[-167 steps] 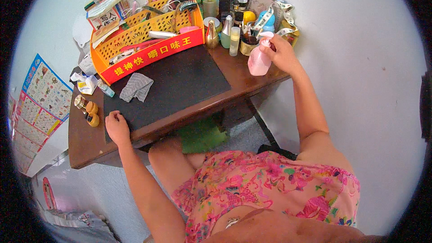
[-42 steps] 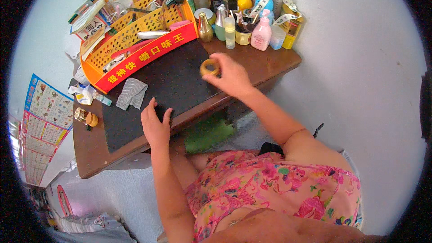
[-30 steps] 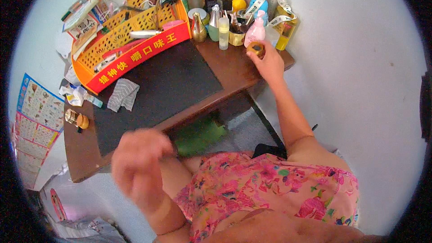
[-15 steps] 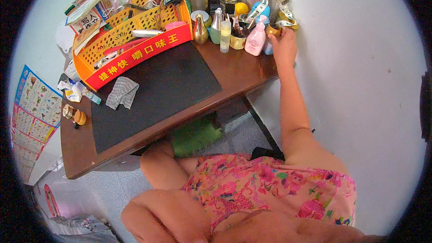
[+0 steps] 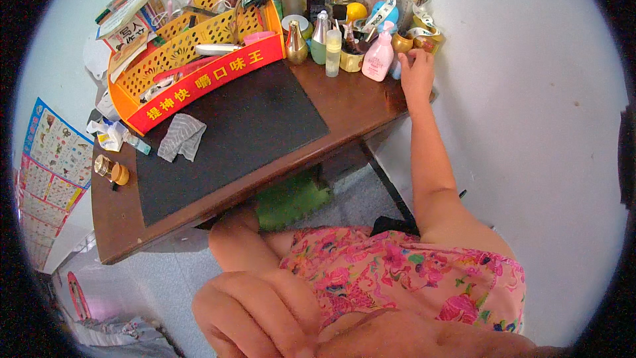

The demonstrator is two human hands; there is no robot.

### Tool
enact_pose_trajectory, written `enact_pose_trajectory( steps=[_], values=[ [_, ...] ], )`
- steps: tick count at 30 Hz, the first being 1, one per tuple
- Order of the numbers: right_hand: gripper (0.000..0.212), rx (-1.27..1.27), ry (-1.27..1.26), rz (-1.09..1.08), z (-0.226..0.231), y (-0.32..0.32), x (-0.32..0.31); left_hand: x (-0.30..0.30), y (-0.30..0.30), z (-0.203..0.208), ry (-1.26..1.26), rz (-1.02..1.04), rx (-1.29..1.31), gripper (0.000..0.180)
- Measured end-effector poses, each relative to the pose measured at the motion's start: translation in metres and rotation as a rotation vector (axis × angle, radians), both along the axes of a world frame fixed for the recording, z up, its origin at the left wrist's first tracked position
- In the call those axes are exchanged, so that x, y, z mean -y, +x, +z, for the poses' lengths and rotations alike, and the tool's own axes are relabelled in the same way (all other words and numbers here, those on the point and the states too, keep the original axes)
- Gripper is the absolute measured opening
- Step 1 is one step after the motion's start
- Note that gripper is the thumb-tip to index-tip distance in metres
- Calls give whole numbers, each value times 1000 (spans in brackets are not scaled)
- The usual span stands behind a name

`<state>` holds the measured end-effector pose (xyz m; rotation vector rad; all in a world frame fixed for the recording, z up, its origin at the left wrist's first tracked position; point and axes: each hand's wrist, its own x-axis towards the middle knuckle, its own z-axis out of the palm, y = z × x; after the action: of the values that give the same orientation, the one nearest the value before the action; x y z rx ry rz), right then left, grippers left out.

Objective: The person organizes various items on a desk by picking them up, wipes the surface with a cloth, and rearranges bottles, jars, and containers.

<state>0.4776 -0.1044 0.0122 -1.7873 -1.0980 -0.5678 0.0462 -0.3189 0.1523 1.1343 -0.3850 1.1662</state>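
At the desk's back right corner, my right hand (image 5: 417, 73) is open, its curved fingers apart, beside the wall. Just beyond its fingertips stands a small round golden-brown jar (image 5: 401, 42). A light blue container (image 5: 396, 68), partly hidden, sits by the thumb. To its left stands a pale pink pump bottle (image 5: 378, 56), and a clear bottle with a yellowish top (image 5: 332, 58) is farther left. My left hand (image 5: 258, 311) is close in the foreground over my lap, fingers curled in; whatever they may hold is hidden.
A yellow perforated organizer with a red front (image 5: 218, 73) holds brushes and small items. A grey striped cloth (image 5: 181, 136) lies on the black desk mat (image 5: 238, 146). Small jars (image 5: 119, 173) stand at the desk's left end. Bottles and a white ribbon (image 5: 419, 0) crowd the back.
My right hand has let go of the golden-brown jar and drawn back slightly toward me. My left hand has shifted a little to the right.
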Motion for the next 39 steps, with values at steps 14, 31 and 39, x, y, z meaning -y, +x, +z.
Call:
enact_pose_trajectory(
  steps=[14,31,39],
  values=[
    [14,226,-11,944,-11,-181,30,-99,-151,-134,-681,1421,-527,25],
    [22,474,-102,1180,-31,-289,49,-257,-333,-164,-605,2211,-1487,85],
    [15,473,-117,1179,-29,-286,46,-259,-316,-160,-358,2186,-1488,44]
  ],
)
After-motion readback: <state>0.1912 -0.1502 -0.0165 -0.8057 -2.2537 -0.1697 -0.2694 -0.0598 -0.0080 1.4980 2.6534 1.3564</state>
